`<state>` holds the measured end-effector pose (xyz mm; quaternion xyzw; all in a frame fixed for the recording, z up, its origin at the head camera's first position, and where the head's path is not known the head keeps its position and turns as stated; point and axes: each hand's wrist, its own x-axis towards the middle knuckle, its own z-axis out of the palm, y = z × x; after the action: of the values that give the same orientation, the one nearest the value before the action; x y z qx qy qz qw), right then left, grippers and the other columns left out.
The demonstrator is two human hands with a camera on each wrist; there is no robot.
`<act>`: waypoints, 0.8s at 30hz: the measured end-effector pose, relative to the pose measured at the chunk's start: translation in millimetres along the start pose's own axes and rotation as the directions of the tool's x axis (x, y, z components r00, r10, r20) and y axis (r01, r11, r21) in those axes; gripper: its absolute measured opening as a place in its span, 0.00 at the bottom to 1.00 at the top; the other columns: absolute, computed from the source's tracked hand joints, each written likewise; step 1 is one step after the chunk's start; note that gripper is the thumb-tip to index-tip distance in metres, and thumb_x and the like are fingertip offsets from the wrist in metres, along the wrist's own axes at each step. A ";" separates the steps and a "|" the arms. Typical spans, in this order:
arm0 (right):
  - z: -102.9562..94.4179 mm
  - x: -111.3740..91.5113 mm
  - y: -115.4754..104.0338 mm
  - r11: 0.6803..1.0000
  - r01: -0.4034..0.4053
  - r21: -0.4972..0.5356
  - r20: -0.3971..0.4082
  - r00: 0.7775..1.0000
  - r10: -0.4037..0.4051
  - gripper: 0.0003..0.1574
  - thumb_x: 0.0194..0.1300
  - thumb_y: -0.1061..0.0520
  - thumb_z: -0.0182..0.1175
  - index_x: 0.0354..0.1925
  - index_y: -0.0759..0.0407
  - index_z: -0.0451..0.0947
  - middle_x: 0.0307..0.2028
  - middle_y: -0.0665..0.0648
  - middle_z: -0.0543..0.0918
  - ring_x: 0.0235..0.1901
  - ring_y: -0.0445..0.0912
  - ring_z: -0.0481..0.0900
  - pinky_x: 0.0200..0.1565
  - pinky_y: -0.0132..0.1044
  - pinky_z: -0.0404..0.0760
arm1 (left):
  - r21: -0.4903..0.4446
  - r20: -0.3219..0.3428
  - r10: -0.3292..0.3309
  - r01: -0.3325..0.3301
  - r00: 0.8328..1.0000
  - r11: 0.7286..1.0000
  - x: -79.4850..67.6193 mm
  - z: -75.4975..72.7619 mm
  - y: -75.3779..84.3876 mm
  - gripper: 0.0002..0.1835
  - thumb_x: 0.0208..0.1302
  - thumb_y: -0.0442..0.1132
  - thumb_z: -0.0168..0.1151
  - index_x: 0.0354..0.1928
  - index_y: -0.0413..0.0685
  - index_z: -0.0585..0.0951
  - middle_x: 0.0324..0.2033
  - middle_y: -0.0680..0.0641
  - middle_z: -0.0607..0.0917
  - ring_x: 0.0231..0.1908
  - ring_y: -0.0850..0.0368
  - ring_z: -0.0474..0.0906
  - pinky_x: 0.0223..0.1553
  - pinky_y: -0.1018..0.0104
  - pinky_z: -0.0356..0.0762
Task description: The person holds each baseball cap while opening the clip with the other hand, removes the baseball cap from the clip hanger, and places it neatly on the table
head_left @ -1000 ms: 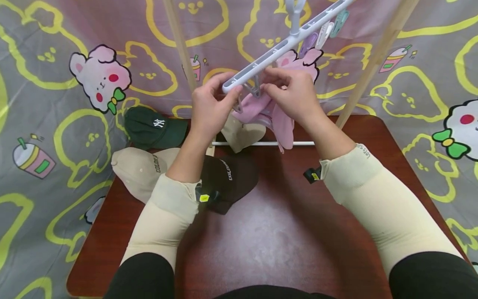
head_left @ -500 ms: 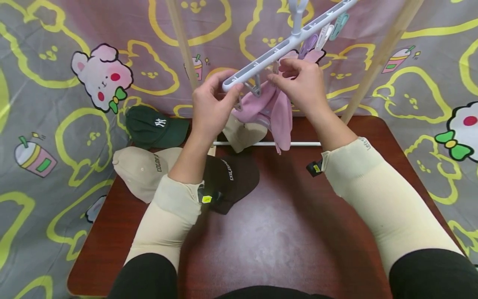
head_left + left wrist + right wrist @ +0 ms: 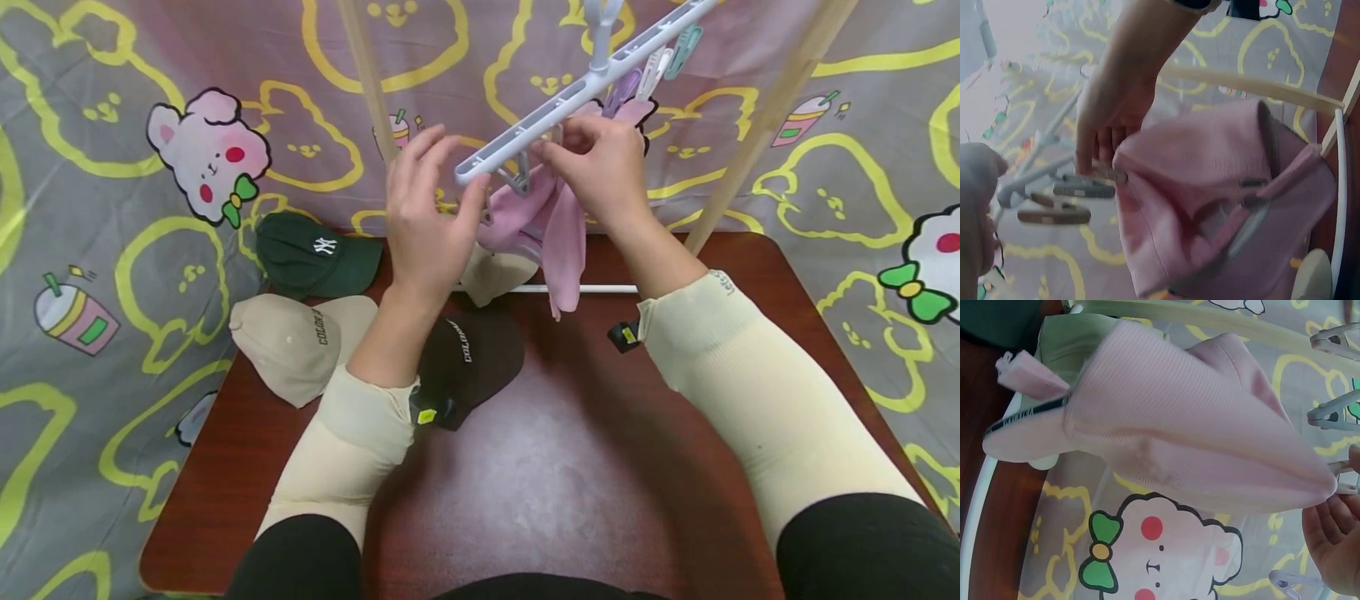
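Observation:
A pink cap (image 3: pixel 566 237) hangs by its edge from a small grey clip (image 3: pixel 1109 172) under the white clip hanger (image 3: pixel 551 104). My right hand (image 3: pixel 600 171) pinches that clip between thumb and fingers, right at the cap's edge, as the right wrist view also shows. At the hanger's near left end, my left hand (image 3: pixel 429 225) has its fingers spread and raised, the thumb close to the bar; whether it touches cannot be told. Two more grey clips dangle by this end, with no cloth visible in them.
Purple, white and teal clips (image 3: pixel 681 52) hang farther along the bar. On the brown table (image 3: pixel 600 467) lie a dark green cap (image 3: pixel 315 258), a beige cap (image 3: pixel 288 350) and a dark brown cap (image 3: pixel 472 358). Another beige cap (image 3: pixel 491 275) shows behind the pink one. Wooden posts (image 3: pixel 765 142) flank the hanger.
My left hand has let go of the hanger's end and its fingers have spread upward. My right hand moved right along the bar, then slightly back, and now pinches the clip.

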<state>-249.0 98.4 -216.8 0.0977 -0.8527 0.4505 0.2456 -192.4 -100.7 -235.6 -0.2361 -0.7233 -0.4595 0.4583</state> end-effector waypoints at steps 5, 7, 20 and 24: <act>-1.4 -1.7 -0.5 1.000 0.025 0.001 -0.021 0.999 -0.025 0.17 0.57 0.46 0.70 0.30 0.58 0.85 0.22 0.43 0.81 0.25 0.35 0.76 0.31 0.27 0.70 | -0.053 -0.070 0.287 -0.291 0.955 0.955 -15.2 14.8 22.9 0.10 0.61 0.30 0.64 0.43 0.32 0.83 0.40 0.39 0.86 0.41 0.49 0.81 0.48 0.62 0.79; -1.9 -3.5 -0.8 1.000 0.024 0.004 -0.032 0.999 -0.024 0.17 0.56 0.44 0.70 0.27 0.57 0.83 0.20 0.43 0.79 0.24 0.37 0.74 0.28 0.29 0.67 | -0.135 0.038 0.279 -0.272 0.959 0.953 -24.4 24.1 29.1 0.10 0.63 0.30 0.62 0.44 0.31 0.83 0.39 0.39 0.86 0.38 0.51 0.82 0.45 0.66 0.81; -5.4 -12.7 -6.4 0.995 0.098 0.014 -0.044 0.994 -0.097 0.19 0.57 0.44 0.70 0.26 0.59 0.85 0.19 0.47 0.80 0.22 0.38 0.73 0.26 0.29 0.66 | -0.089 0.557 -0.265 0.374 0.787 0.923 -43.4 58.1 24.2 0.44 0.67 0.37 0.58 0.78 0.42 0.45 0.76 0.48 0.55 0.73 0.67 0.52 0.71 0.76 0.52; -7.6 -11.2 -8.2 0.987 0.159 -0.028 -0.035 0.987 -0.160 0.17 0.59 0.46 0.68 0.30 0.59 0.86 0.23 0.49 0.83 0.25 0.32 0.77 0.31 0.25 0.71 | -0.167 0.515 -0.241 0.373 0.822 0.913 -43.9 60.5 27.7 0.49 0.65 0.33 0.57 0.77 0.40 0.36 0.78 0.48 0.47 0.75 0.65 0.45 0.73 0.74 0.46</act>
<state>-233.6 99.2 -213.0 0.1539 -0.8430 0.4206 0.2980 -177.7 -30.9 -271.4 -0.2809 -0.7763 -0.5449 0.1467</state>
